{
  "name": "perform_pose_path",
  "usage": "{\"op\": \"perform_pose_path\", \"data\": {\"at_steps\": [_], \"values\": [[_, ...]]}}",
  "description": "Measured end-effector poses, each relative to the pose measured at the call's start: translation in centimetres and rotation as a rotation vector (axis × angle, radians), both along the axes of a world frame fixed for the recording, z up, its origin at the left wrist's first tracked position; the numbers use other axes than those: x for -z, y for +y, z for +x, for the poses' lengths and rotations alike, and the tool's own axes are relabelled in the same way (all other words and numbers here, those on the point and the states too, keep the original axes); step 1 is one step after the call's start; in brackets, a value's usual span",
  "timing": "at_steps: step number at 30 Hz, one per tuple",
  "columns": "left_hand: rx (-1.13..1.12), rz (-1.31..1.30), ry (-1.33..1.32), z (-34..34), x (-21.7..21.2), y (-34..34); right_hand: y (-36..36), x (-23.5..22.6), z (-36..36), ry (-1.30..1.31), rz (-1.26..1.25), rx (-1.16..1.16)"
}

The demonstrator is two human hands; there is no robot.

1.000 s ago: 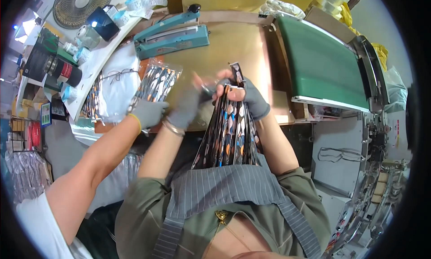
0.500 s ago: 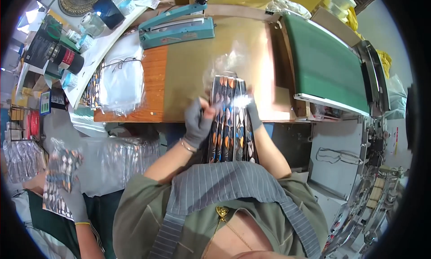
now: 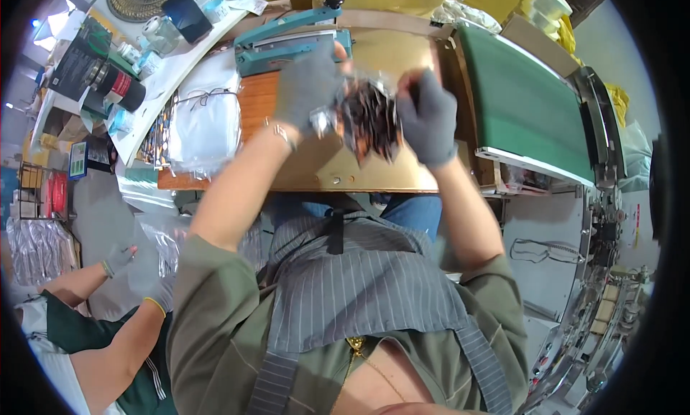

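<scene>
A clear plastic bag [image 3: 323, 120] holds a bundle of dark folded pieces [image 3: 370, 120] with orange and grey patterning. It is above the near part of the work table, tilted so that its pleated end faces me. My left hand [image 3: 309, 88], in a grey glove with bare fingertips, is closed at the bundle's left side and is blurred by motion. On the other side, my right hand [image 3: 431, 120], gloved alike, is curled closed at the bag's upper right edge. The exact grip of the fingertips on the thin plastic is partly hidden.
Behind my left hand stands a teal lever sealer [image 3: 287, 52]. Clear plastic bags [image 3: 205, 127] lie stacked on the table's left. A green conveyor belt [image 3: 532, 102] runs at the right. At lower left, a co-worker's gloved hands [image 3: 159, 294] are beside more bagged pieces [image 3: 167, 239].
The bundle has gone from lying lengthwise toward my body to end-on, farther over the table. Both my hands have moved up and away from me. The co-worker's hand has left the patterned pack.
</scene>
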State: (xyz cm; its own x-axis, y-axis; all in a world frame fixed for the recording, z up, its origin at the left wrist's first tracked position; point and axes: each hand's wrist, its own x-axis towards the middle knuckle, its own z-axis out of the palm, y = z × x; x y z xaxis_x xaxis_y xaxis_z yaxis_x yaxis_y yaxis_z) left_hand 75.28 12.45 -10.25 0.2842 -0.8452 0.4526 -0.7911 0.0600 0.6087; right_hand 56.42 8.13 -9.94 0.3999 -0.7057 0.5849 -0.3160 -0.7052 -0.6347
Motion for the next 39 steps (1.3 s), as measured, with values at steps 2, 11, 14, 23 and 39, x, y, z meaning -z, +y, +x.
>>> {"op": "perform_pose_path", "data": {"at_steps": [2, 11, 14, 23, 39], "values": [[-0.083, -0.062, -0.297, 4.1, 0.4, -2.8, -4.4, -0.9, 0.2, 0.434, -0.118, 0.136], [0.187, 0.182, -0.134, 5.7, -3.9, -3.6, -11.9, -3.8, 0.1, 0.324, 0.408, 0.051], [0.174, 0.222, 0.040, 5.5, -5.1, -2.7, -9.9, -3.7, 1.1, 0.079, 0.580, -0.018], [0.135, -0.125, -0.123, 6.8, -6.4, -0.7, -6.8, -4.6, 3.0, 0.221, 0.078, -0.060], [0.385, 0.220, 0.498, 3.3, -10.1, 4.2, -3.4, -10.6, 0.6, 0.152, -0.311, -0.240]]}}
